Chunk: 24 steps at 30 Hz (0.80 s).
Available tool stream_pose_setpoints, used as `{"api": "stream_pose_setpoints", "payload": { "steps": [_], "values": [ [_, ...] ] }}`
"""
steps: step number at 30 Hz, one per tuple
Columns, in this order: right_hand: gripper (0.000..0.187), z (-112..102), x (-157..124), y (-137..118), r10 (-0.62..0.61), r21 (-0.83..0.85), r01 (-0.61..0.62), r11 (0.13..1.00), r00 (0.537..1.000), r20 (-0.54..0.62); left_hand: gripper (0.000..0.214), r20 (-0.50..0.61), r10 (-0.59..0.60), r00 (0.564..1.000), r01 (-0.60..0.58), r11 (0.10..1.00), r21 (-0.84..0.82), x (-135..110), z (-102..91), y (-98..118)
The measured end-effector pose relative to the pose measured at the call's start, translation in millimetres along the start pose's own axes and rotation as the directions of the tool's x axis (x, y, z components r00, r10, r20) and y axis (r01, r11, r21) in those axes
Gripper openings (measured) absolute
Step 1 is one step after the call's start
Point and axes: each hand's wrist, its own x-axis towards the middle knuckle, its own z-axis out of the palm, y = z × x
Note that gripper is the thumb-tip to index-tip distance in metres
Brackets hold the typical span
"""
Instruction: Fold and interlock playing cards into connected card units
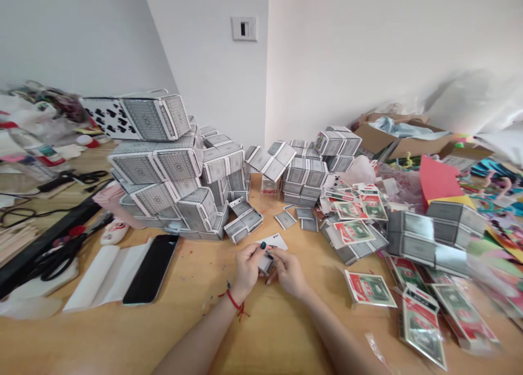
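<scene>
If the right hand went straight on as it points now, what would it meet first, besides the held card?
Probably the left hand, which faces it across the held card; depth is unclear.

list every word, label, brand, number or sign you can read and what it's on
No word or number reads for certain.
Red-and-green card boxes: printed, too blurred to read.
White card with black marks: marks too small to tell.
Card with black pips: pips show, no number legible.
White bottle: label too blurred.
</scene>
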Motion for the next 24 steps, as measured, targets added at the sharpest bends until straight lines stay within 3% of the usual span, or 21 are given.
{"api": "stream_pose_setpoints", "payload": {
  "steps": [6, 12, 20, 24],
  "values": [
    [0.035, 1, 3, -6, 0.075, 0.101, -0.069, 0.993, 0.996, -0.056, 0.034, -0.067, 0.051, 0.996, -0.047, 0.997, 0.06, 4, 1.1, 0],
    [0.04, -6, 10, -6, 0.078, 0.087, -0.062, 0.994, 0.977, -0.199, 0.033, 0.024, 0.155, 0.988, -0.155, 0.988, 0.001, 11, 1.8, -3],
    [0.024, -20, 11, -7, -0.079, -0.057, 0.071, 0.996, 0.985, -0.155, 0.039, 0.111, 0.302, 0.947, -0.321, 0.904, 0.281, 11, -4.2, -13],
    [0.027, -25, 11, -12, -0.019, 0.029, 0.02, 0.999, 0.999, -0.041, 0.04, 0.117, 0.348, 0.93, -0.367, 0.885, 0.288, 10, -5.9, -3]
  ]
}}
